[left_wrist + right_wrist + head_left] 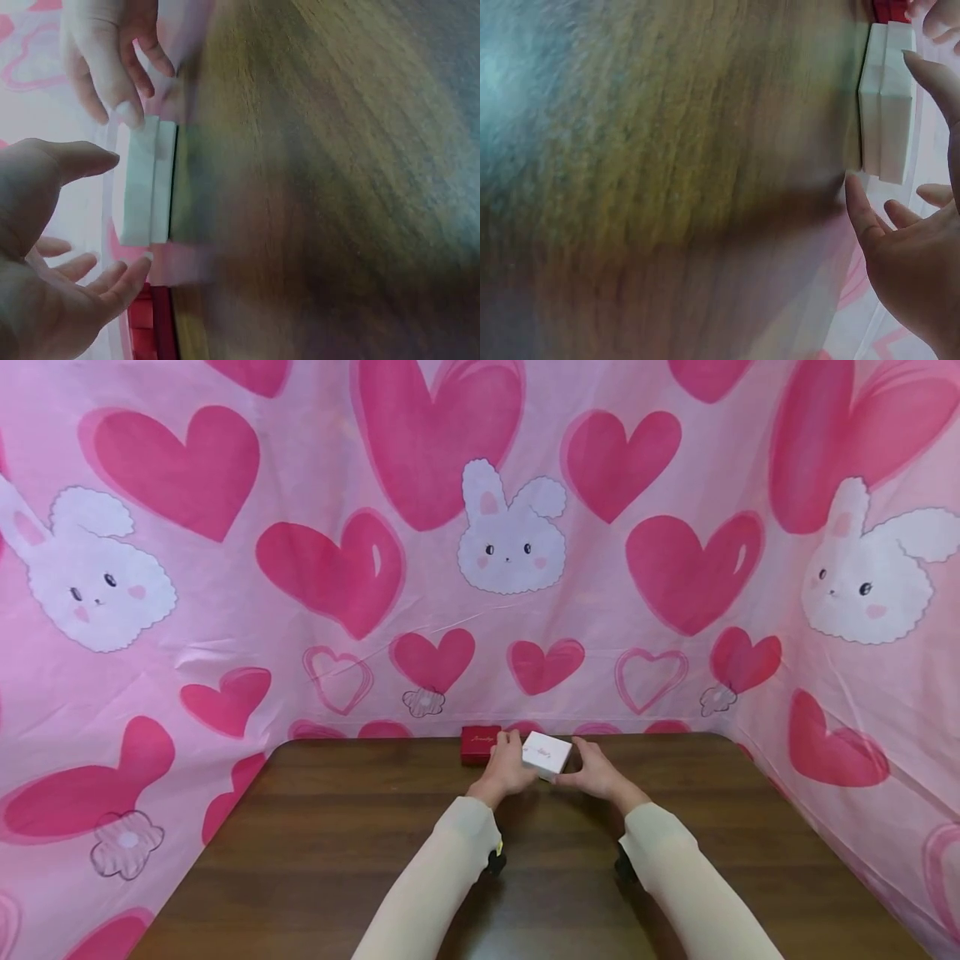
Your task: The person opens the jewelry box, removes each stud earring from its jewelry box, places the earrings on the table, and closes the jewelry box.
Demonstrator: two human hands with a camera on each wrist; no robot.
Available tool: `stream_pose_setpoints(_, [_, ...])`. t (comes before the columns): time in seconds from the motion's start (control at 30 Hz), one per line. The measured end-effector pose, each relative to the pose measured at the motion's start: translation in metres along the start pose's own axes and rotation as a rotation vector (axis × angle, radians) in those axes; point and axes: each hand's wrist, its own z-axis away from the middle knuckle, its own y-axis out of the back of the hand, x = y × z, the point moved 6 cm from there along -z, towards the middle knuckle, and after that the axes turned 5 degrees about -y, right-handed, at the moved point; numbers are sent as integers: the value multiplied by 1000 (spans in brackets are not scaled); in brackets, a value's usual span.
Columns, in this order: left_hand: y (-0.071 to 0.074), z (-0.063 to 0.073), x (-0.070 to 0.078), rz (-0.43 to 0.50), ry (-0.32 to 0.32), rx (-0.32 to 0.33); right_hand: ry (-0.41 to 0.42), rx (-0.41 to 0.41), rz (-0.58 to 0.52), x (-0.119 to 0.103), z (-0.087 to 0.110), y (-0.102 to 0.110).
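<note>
A small white box (546,753) with lettering on its lid stands near the table's far edge. Seen from the side in the left wrist view, the white box (144,187) has its lid over a slightly narrower base. My left hand (508,768) is at its left side, thumb and fingers spread apart around the near corner. On the opposite side is my right hand (596,772), its fingertips close to the box's right end in the right wrist view. Left of the white box sits a red box (478,747) with pale lettering, partly behind my left fingers.
The brown wooden table (337,860) reaches back to a pink cloth (510,610) printed with hearts and rabbits. This cloth also hangs along the left and right sides. Dark devices (496,862) are strapped under both wrists.
</note>
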Motion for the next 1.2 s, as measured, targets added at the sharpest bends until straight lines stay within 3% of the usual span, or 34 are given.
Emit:
stream_pose_setpoints(0.27, [-10,-5,-12,23,107,-43,37,-32,-45,-7,-5,-10])
stream_pose_setpoints(0.6, [-19,-10,-17,59,106,-67,18,-61,-57,-8,-10,-16])
stream_pose_setpoints(0.73, [-19,-12,-16,66,71,-68,-5,-49,-53,-8,-13,-16])
stream_pose_setpoints(1.03, [-23,-18,-14,33,-80,-76,40,-28,-30,-9,-15,-16])
stream_pose_setpoints(1.2, [-25,-18,-19,49,-74,-94,36,-28,-32,-7,-15,-16])
